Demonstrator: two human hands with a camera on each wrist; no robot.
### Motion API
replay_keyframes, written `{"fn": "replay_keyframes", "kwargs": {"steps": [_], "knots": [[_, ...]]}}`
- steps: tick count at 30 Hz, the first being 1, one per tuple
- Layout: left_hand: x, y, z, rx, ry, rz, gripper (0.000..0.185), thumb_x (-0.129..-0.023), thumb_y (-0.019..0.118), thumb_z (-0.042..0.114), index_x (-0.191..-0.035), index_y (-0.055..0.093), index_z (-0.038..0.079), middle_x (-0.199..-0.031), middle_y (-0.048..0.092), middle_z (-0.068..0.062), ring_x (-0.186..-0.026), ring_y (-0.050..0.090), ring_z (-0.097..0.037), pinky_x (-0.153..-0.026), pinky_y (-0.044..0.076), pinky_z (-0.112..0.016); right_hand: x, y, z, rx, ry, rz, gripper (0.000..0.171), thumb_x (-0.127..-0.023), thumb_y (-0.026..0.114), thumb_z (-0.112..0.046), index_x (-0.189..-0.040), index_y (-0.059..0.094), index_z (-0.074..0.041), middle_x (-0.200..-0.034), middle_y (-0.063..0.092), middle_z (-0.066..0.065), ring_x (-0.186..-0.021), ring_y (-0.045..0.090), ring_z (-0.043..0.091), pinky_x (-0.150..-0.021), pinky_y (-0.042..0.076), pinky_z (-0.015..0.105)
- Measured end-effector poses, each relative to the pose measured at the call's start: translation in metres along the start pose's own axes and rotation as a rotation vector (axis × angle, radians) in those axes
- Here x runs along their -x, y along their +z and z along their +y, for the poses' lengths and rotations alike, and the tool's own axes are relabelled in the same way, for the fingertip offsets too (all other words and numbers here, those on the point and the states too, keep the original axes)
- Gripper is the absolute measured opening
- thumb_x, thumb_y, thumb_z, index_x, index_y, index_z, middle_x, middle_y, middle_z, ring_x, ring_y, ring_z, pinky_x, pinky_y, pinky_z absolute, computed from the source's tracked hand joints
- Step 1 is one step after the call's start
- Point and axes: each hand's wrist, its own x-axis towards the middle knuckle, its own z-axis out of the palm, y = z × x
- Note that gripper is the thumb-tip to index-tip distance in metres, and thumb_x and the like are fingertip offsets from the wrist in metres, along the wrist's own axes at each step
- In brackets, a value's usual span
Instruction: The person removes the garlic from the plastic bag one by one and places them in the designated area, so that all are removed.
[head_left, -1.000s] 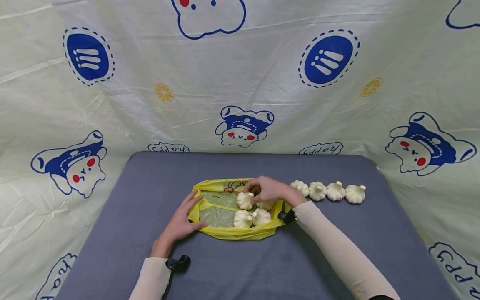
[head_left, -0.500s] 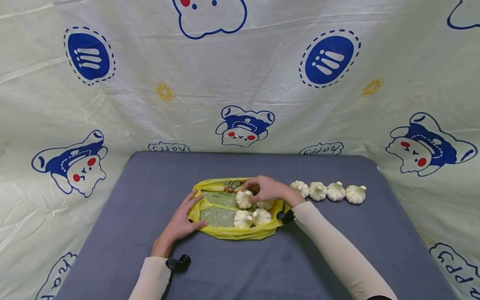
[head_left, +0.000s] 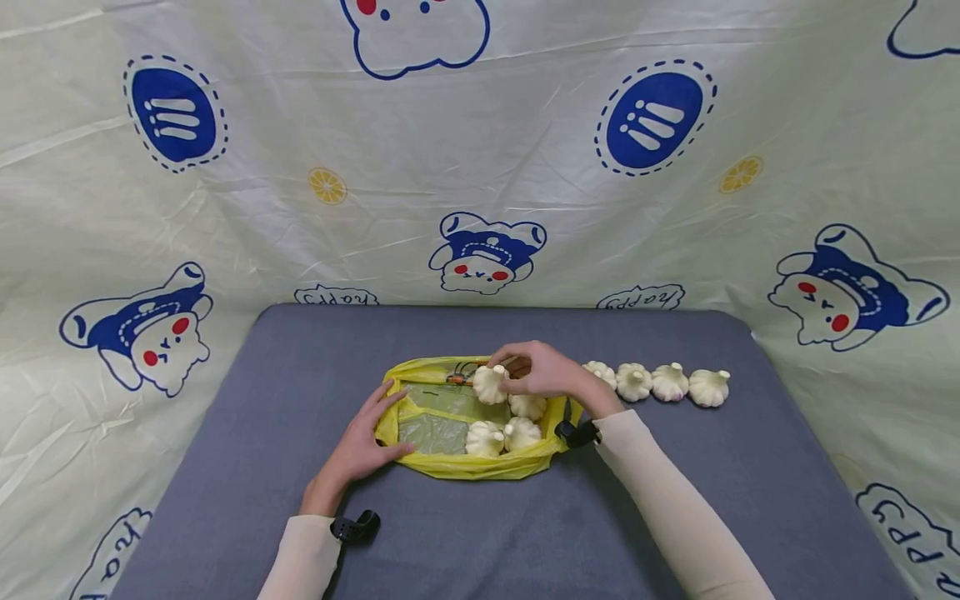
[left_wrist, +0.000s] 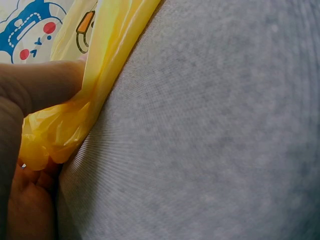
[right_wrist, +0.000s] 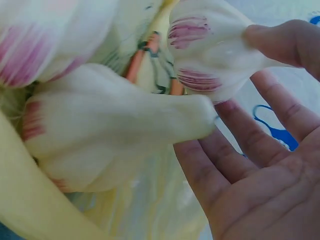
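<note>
Fingers [head_left: 504,364] of the right hand [head_left: 542,372] curl round one garlic bulb [head_left: 489,384], pinching it by its top over the far side of the open yellow bag [head_left: 480,467]; in the right wrist view its stem seems to point off toward the thumb, though the close blur makes that unsure. The left hand [head_left: 358,446] pinches the bag's left rim [left_wrist: 60,135] against the grey bench [head_left: 300,375]. Three more bulbs [head_left: 504,433] lie in the bag just below the held one, nearer the right hand than the left. A row of four bulbs [head_left: 656,382] sits on the bench to the right, beyond the right wrist. The backdrop cloth [head_left: 480,150] reads "happy", upside down
</note>
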Motion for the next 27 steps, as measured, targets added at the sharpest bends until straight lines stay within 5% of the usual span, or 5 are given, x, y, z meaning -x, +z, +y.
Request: {"fn": "replay_keyframes", "kwargs": {"steps": [20, 27], "knots": [[0.001, -0.002, -0.001, -0.018, -0.003, -0.010, 0.083, -0.084, 0.085, 0.028, -0.155, 0.047, 0.012, -0.170, 0.024, -0.017, -0.154, 0.025, -0.047, -0.115, 0.029, -0.071, 0.070, -0.008, 0.009, -0.063, -0.069, 0.342, 0.036, -0.097, 0.072, -0.019, -0.132, 0.067, -0.012, -0.138, 0.065, 0.013, -0.120, 0.065, 0.031, -0.102, 0.052, 0.053], [-0.001, -0.007, -0.002, -0.074, 0.014, -0.027, 0.083, -0.084, 0.085, 0.030, -0.155, 0.046, 0.010, -0.169, 0.026, -0.018, -0.153, 0.028, -0.047, -0.115, 0.031, -0.069, 0.103, -0.012, 0.024, -0.090, -0.055, 0.434, 0.037, -0.097, 0.072, -0.012, -0.133, 0.065, -0.009, -0.140, 0.063, 0.014, -0.118, 0.062, 0.008, -0.102, 0.053, 0.049]]}}
